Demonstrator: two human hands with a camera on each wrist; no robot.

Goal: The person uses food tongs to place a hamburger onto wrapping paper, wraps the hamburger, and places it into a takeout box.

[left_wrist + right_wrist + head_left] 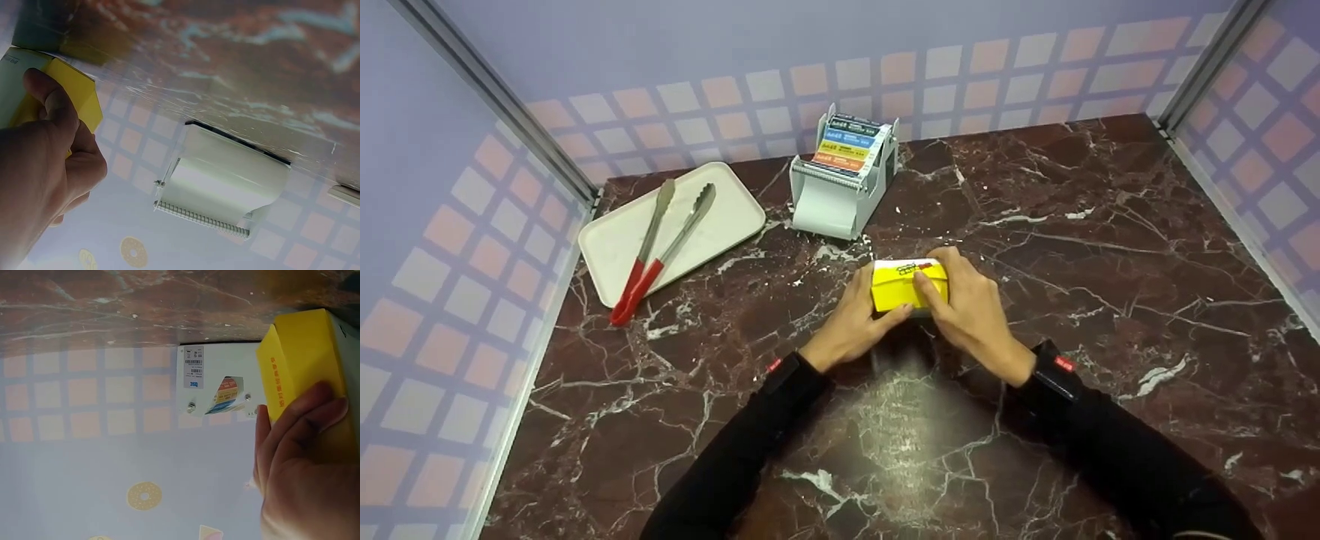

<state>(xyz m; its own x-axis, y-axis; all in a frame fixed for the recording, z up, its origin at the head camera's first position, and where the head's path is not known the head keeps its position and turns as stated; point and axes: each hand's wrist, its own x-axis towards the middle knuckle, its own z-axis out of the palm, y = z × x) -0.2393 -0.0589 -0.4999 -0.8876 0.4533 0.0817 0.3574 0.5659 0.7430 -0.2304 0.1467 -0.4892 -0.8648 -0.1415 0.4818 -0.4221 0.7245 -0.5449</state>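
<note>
A small yellow carton (901, 296) with a white top edge and printed lettering is held between both hands, at or just above the marble tabletop. My left hand (851, 322) grips its left side, the thumb against the lower front. From the right, my right hand (971, 304) holds it with the thumb pressed on the front flap near the lettering. In the left wrist view the left hand (62, 135) has bent fingers at the yellow carton (76, 90). The right wrist view has the right hand's (309, 455) fingers along the carton's yellow side (304, 349). The lid looks closed.
Behind the carton stands a white label dispenser (844, 180) with a roll of coloured labels. To the left, a cream tray (712, 255) bears red-handled tongs (649, 266), whose handles overhang its front edge. Tiled-pattern walls (877, 75) enclose the back and sides.
</note>
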